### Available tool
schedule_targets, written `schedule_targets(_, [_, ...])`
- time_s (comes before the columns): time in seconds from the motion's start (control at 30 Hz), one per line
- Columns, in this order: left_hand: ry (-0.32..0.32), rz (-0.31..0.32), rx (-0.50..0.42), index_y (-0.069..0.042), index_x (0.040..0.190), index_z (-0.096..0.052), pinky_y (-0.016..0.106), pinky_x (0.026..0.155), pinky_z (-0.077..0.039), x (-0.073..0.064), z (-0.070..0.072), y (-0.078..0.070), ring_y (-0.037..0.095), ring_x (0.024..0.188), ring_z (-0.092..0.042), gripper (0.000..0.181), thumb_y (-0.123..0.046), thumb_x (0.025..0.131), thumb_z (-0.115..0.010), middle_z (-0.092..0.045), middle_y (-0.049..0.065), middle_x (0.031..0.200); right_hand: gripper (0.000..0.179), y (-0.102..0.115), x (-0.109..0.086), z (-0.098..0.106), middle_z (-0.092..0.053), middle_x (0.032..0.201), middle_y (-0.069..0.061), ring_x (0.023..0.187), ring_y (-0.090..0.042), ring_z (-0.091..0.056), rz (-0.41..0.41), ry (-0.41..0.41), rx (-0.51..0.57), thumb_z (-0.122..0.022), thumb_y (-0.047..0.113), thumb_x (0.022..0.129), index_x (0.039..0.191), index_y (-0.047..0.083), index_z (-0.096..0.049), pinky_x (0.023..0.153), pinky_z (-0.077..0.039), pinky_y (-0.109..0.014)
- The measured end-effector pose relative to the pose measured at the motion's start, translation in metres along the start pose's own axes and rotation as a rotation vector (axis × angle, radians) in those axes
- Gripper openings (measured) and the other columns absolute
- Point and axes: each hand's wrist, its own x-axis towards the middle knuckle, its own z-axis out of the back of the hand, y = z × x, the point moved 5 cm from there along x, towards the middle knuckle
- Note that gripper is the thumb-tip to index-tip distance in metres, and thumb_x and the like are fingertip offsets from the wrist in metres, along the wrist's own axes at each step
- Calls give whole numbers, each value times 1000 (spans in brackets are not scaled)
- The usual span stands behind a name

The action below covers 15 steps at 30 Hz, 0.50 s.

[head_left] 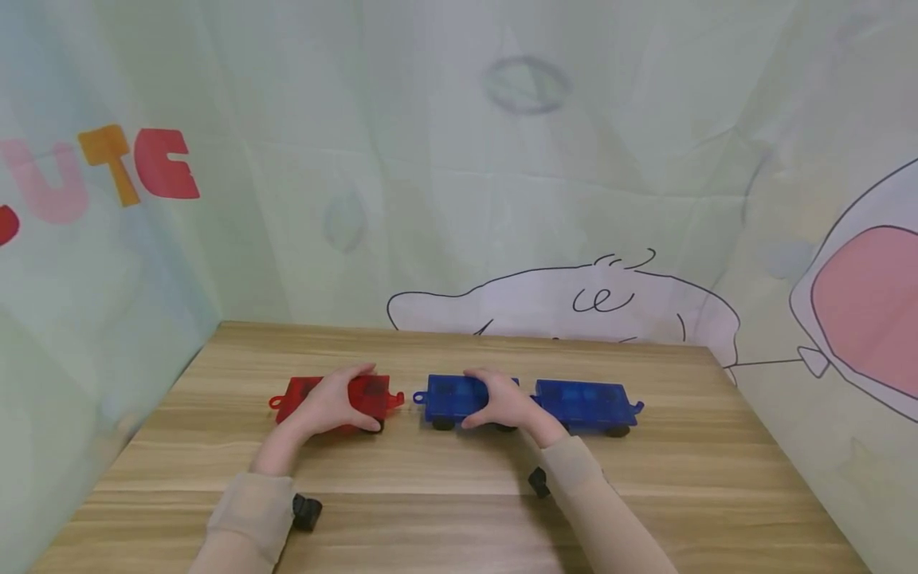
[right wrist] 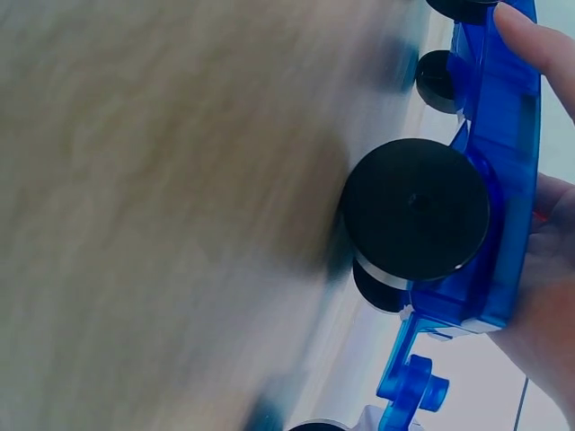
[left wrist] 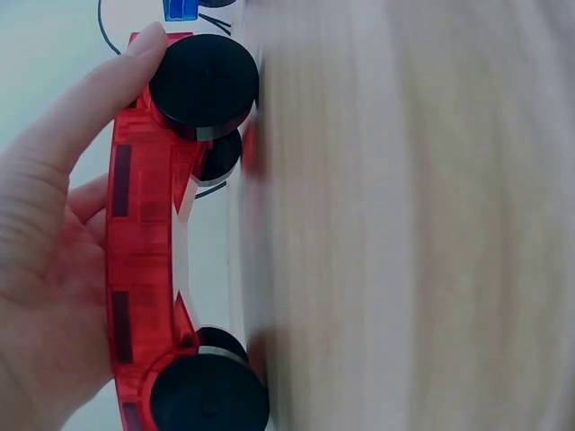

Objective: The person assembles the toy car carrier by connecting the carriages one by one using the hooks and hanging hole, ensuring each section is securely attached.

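Note:
My left hand (head_left: pixel 332 402) grips a red toy train car (left wrist: pixel 141 242) across its sides, the thumb near a front wheel. My right hand (head_left: pixel 505 401) holds a blue toy train car (head_left: pixel 446 396) in the middle of the table, thumb and fingers on opposite sides. Between the two cars, the red hook (head_left: pixel 396 400) faces the blue ring (head_left: pixel 419 397) with a small gap. Just right of my right hand stands a second blue train car (head_left: pixel 582 402), close behind the held one. Whether those two are linked is hard to tell.
The wooden table (head_left: pixel 402 518) carries all the cars. A printed curtain (head_left: pixel 323 159) rises behind it and along both sides. Small black devices, such as the one at the left wrist (head_left: pixel 307 512), are strapped to the wrists.

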Motion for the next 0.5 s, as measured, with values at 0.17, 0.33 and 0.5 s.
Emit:
schedule_targets(0.17, [-3,3,0,1,145,-40,60,102,-43,0,0,0,40,127,-47,96,-29,68,-89,-50,22,143,87,-1,1,-1,-48,146,-22,137,-38,-43,4,4,-4,-87,23,71,141,-6,-45,114,-35,-51])
schedule_targets(0.33, [1,3,-9,1,145,-41,60,102,-43,0,0,-1,39,127,-47,97,-30,67,-89,-50,21,143,87,-2,0,-1,-47,146,-22,138,-38,-41,-3,1,10,-86,23,71,142,-5,-44,114,-34,-52])
schedule_targets(0.5, [8,0,-14,1,145,-41,60,102,-43,1,0,-1,40,127,-47,97,-31,67,-89,-50,21,143,87,-5,0,-1,-46,147,-21,138,-38,-41,-12,-5,13,-86,24,72,143,-3,-44,114,-34,-53])
